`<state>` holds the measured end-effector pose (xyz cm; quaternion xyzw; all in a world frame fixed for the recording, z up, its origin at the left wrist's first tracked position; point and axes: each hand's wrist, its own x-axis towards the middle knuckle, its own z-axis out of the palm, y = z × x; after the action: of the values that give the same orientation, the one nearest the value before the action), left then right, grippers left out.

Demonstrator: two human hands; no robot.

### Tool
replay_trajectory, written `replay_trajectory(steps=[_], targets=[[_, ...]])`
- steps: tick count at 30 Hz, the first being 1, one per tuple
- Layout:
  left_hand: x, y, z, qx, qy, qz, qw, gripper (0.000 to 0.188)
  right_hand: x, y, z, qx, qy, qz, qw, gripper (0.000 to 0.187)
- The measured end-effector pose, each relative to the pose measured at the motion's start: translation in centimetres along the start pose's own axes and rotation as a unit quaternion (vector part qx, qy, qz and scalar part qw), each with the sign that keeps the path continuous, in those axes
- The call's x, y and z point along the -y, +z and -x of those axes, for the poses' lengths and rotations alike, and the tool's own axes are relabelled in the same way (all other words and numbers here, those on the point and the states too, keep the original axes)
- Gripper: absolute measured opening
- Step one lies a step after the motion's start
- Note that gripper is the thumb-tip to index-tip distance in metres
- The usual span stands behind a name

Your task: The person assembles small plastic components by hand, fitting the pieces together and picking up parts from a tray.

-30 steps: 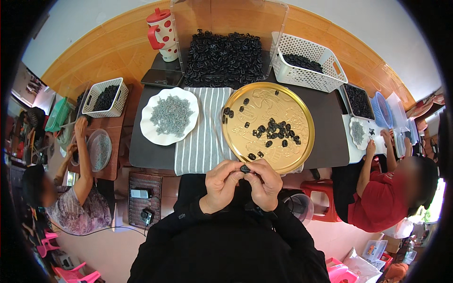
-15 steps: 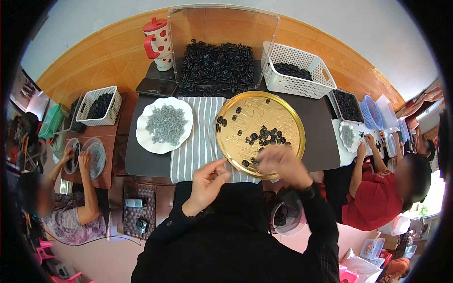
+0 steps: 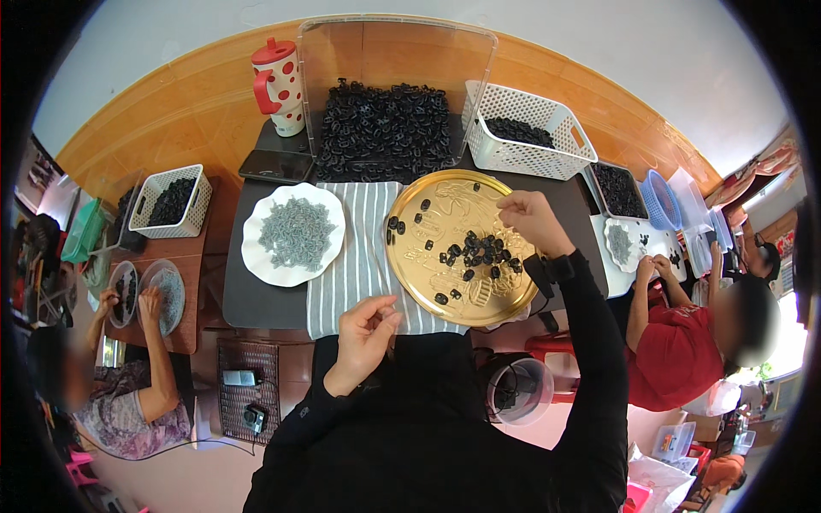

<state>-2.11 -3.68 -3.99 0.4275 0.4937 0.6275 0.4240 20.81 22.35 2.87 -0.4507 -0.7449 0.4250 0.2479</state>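
My right hand (image 3: pixel 534 224) is above the right side of a round gold tray (image 3: pixel 409 278), its fingers drawn together. Whatever it may hold is too small or hidden to make out. Small black oval plastic pieces (image 3: pixel 479 250) lie on the tray, most of them bunched right of its middle. My left hand (image 3: pixel 366 340) is at the front edge of a grey-and-white striped cloth (image 3: pixel 329 295), thumb and fingers pinched; what is between them cannot be made out. Left of the cloth, a white scalloped plate (image 3: pixel 256 265) carries a heap of small greyish translucent pieces (image 3: pixel 296 233).
Behind are a clear bin (image 3: pixel 385 51) of black pieces, a white perforated basket (image 3: pixel 539 158), a phone (image 3: pixel 276 166) and a dotted tumbler (image 3: pixel 278 85). Co-workers sit at tables left and right. A bucket (image 3: pixel 522 393) stands below the table's front edge.
My right hand has moved up and away from the tray's near edge to its far right side. My left hand has stayed nearly in place, its fingers curled a little more.
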Motion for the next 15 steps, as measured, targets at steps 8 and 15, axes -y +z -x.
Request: replay_trajectory(steps=[8, 15], targets=[[0.4, 0.2, -2.6, 0.019, 0.059, -0.120, 0.991, 0.021, -3.6, 0.5, -2.7, -0.001, -0.119, 0.299, 0.947, 0.028], [1.0, 0.0, -2.6, -0.002, 0.109, -0.179, 0.978, 0.019, -1.9, 4.0, -5.7, 0.074, -0.181, 0.413, 0.890, 0.019]])
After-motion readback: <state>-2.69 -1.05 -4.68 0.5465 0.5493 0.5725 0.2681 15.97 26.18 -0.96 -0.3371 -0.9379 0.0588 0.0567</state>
